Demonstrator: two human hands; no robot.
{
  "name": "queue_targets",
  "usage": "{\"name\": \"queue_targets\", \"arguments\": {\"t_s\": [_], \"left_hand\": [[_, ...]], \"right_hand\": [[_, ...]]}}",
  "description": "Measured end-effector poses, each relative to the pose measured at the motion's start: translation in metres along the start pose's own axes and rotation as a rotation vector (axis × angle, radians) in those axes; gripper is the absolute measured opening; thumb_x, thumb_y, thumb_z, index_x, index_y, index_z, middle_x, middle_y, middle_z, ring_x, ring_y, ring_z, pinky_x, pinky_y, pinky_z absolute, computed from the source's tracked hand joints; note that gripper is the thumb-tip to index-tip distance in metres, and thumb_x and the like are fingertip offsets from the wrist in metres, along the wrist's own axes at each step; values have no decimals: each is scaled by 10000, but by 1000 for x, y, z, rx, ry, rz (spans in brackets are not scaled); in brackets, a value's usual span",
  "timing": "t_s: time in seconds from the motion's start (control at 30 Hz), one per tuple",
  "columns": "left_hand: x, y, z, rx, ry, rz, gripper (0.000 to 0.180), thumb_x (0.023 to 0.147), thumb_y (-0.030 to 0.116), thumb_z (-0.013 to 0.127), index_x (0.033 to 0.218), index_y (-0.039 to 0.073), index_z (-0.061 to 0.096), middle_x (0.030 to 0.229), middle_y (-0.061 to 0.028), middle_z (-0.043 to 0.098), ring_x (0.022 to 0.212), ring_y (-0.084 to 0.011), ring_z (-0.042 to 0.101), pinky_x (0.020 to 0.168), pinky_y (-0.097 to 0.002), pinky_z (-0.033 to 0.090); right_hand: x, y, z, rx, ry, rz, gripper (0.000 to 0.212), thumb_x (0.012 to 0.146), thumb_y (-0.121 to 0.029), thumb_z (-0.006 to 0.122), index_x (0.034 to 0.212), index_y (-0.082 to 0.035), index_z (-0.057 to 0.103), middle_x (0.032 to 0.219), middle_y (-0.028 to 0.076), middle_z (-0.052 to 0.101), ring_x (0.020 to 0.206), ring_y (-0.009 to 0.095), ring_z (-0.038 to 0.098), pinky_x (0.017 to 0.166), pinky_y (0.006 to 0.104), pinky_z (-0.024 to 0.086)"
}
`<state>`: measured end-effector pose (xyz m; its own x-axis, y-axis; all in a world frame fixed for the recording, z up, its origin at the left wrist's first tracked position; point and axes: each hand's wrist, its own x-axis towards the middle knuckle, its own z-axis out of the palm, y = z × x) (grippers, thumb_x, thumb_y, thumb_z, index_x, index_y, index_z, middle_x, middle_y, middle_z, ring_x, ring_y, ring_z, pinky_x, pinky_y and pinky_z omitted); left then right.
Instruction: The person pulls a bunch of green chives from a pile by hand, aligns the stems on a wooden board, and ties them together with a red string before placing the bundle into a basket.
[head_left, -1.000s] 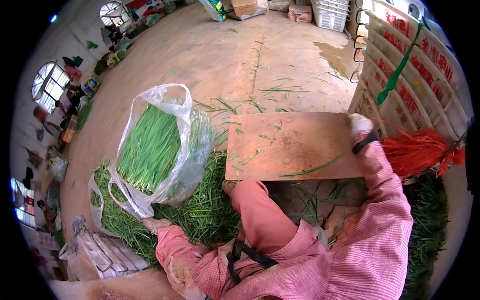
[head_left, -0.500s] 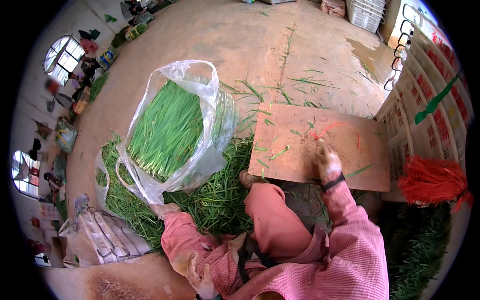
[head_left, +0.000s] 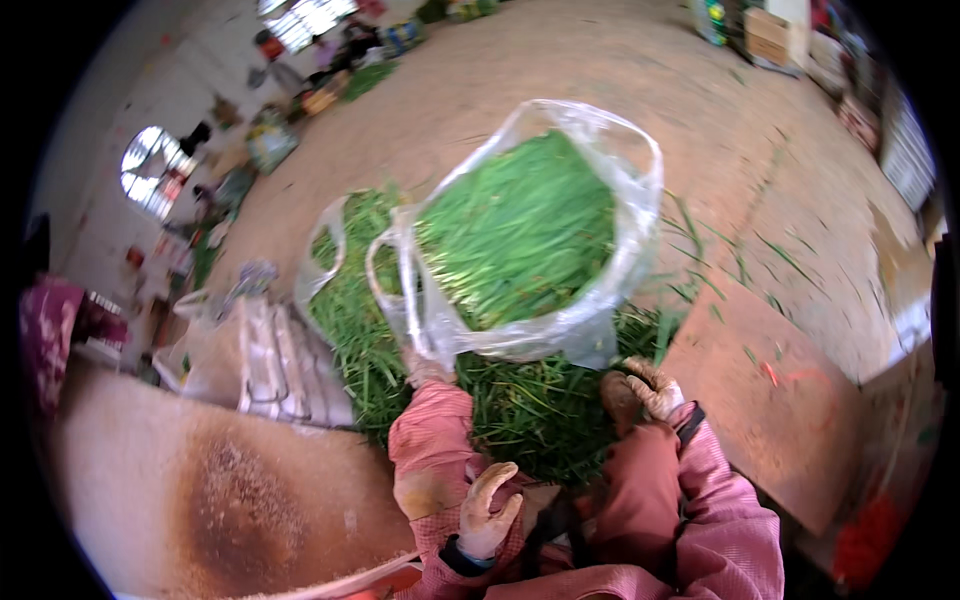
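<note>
My left hand [head_left: 488, 512], in a pale glove, hovers over my lap with thumb and fingers apart; it holds nothing. Pink-checked cloth [head_left: 432, 432] lies beside it. My gloved right hand [head_left: 657, 388] is above my right knee, next to my brown shoe [head_left: 619, 398]. Its fingers are loosely bent and a little apart, with nothing seen in them. In front of both hands stands a clear plastic bag [head_left: 640, 215], its mouth open toward me. Cut green leafy stalks [head_left: 525, 225], long and thin, fill it in a neat layer, slightly blurred.
Loose greens [head_left: 530, 430] heap around the bag. On the right, a brown board [head_left: 750, 410] carries a red string [head_left: 770, 374]. A red bundle [head_left: 868, 540] is beyond it. Folded white bags [head_left: 275, 365] lie left, beside a stained, pale surface [head_left: 130, 450]. People sit along the far wall.
The view has swung left, so the bag and board appear farther right. My right hand has left the red string on the board and come back beside my shoe. My left hand has risen.
</note>
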<state>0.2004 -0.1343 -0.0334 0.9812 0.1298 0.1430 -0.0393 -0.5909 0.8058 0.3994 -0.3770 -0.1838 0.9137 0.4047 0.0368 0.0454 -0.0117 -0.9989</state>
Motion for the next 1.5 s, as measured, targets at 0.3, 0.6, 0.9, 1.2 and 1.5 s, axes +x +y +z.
{"name": "queue_targets", "arguments": {"t_s": [0.3,0.6,0.9,1.2,1.5], "left_hand": [[42,-52,-46,-265,232,-205,499,717,-2,623,1175,-50,430,1158,-146,510,1095,-204,474,955,-313,344],[192,-158,-34,-27,790,91,1034,559,270,801,1308,-76,177,1269,-225,347,1190,-299,343,1024,-296,241],[182,-122,-66,-752,533,-330,150,754,-6,560,894,-7,613,757,-22,594,659,-82,529,607,-205,435],[174,-137,-64,-848,561,-291,157,739,-35,600,893,-4,605,792,-11,601,720,-76,538,653,-206,441],[166,-173,-46,-1008,560,-238,250,740,-86,578,981,-23,547,889,-118,615,779,-159,603,731,-268,506]], "right_hand": [[93,-144,33,-426,113,-195,247,779,-44,590,1025,-35,598,911,120,622,817,188,596,725,270,454],[221,-180,145,-1336,-361,-634,869,627,-272,721,1328,-81,245,1350,129,307,1238,263,308,1029,386,228],[330,-111,244,-1776,-656,-582,1014,597,-394,724,1349,-38,145,1391,107,219,1287,244,216,1044,395,181],[297,-74,244,-1620,-378,-606,405,653,-46,581,1056,-68,546,910,81,484,892,224,501,772,367,420],[273,-102,178,-1415,-574,-676,448,521,-138,689,935,-98,522,1319,98,353,1189,260,363,1004,433,241]]}}
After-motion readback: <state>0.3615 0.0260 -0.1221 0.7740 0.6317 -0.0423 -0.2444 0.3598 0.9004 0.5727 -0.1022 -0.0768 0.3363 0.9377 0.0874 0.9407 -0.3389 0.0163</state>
